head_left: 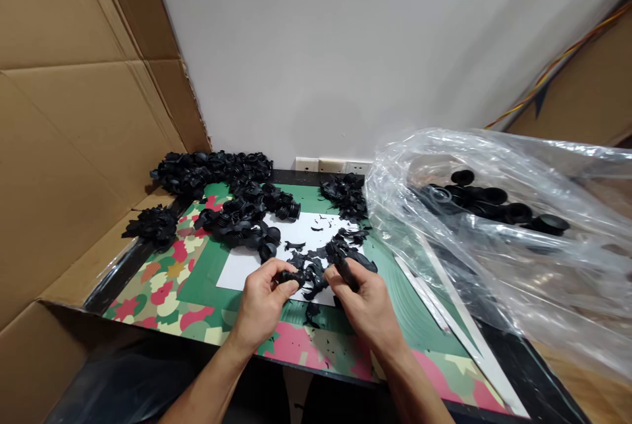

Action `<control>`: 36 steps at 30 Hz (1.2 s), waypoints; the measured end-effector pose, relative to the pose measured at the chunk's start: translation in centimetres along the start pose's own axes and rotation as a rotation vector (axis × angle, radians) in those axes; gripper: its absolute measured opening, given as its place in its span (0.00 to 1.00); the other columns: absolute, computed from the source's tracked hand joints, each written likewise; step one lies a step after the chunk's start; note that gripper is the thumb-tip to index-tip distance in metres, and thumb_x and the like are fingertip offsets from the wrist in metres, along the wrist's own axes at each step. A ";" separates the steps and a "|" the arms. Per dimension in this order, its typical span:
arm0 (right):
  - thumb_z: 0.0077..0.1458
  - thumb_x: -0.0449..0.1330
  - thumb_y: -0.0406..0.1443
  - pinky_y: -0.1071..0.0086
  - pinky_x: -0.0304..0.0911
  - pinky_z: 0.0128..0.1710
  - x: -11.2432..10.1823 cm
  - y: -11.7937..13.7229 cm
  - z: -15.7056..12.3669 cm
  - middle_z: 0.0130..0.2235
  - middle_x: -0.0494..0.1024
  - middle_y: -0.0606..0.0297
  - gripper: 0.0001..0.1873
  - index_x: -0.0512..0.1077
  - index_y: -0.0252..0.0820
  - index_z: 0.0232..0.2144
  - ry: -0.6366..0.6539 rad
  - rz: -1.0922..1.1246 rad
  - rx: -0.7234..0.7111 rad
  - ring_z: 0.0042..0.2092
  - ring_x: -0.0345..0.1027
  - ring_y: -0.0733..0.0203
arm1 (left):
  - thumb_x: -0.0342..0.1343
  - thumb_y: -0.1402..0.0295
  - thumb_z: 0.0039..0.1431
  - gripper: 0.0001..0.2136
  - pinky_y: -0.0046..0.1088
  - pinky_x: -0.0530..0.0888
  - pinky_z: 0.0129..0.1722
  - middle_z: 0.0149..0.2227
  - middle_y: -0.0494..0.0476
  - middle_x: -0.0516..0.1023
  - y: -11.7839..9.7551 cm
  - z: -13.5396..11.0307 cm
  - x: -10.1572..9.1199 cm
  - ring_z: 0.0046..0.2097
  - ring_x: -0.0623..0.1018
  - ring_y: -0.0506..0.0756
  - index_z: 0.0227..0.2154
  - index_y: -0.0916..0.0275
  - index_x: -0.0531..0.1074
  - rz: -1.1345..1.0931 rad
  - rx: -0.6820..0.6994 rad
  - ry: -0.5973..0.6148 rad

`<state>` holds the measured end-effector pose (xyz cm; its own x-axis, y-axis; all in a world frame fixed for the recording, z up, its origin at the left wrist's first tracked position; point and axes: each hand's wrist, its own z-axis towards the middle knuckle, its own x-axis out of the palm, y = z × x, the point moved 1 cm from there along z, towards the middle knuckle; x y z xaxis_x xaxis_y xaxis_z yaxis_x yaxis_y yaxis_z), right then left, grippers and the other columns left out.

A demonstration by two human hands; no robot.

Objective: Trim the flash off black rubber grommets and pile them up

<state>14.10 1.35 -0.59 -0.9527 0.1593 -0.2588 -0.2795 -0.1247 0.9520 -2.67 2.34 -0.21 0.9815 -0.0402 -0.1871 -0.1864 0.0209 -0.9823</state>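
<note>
My left hand is closed, pinching a small black rubber part between thumb and fingertips. My right hand is wrapped round a dark, elongated object; its kind is hard to make out, as the fingers cover much of it. Torn black rubber scraps lie under and between both hands, on a white sheet. Beyond the left hand, ribbed black rubber bellows are heaped across the sheet and the green mat.
More black parts are piled against the wall. Scrap heaps sit at the left edge and back. On the right, a clear plastic bag holds several black rubber parts. White strips lie beside it. Cardboard borders the left.
</note>
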 end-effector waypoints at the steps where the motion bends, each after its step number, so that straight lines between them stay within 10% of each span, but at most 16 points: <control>1: 0.51 0.55 0.42 0.71 0.52 0.25 0.1 -0.1 0.0 0.21 0.63 0.70 0.15 0.62 0.42 0.18 0.000 0.004 -0.005 0.25 0.56 0.64 | 0.57 0.70 0.45 0.06 0.23 0.62 0.25 0.27 0.51 0.69 0.0 0.0 0.0 0.26 0.65 0.49 0.29 0.64 0.74 0.003 0.001 0.000; 26: 0.50 0.58 0.45 0.73 0.50 0.23 0.6 -0.2 -0.1 0.20 0.59 0.72 0.16 0.62 0.42 0.20 0.010 0.141 0.117 0.24 0.52 0.66 | 0.58 0.77 0.47 0.09 0.26 0.69 0.32 0.37 0.56 0.77 0.2 0.3 -0.1 0.38 0.75 0.54 0.31 0.60 0.77 0.138 0.281 -0.073; 36: 0.50 0.56 0.43 0.65 0.64 0.33 0.6 -0.6 0.1 0.33 0.77 0.59 0.17 0.74 0.38 0.38 -0.063 0.110 0.048 0.34 0.69 0.56 | 0.57 0.78 0.46 0.11 0.25 0.69 0.30 0.38 0.56 0.78 0.5 0.3 -0.2 0.37 0.75 0.54 0.32 0.60 0.78 0.106 0.262 -0.075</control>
<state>13.70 1.58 -1.29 -0.9675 0.2089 -0.1426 -0.1658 -0.0981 0.9813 -2.91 2.64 -0.63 0.9594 0.0502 -0.2777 -0.2805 0.2785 -0.9186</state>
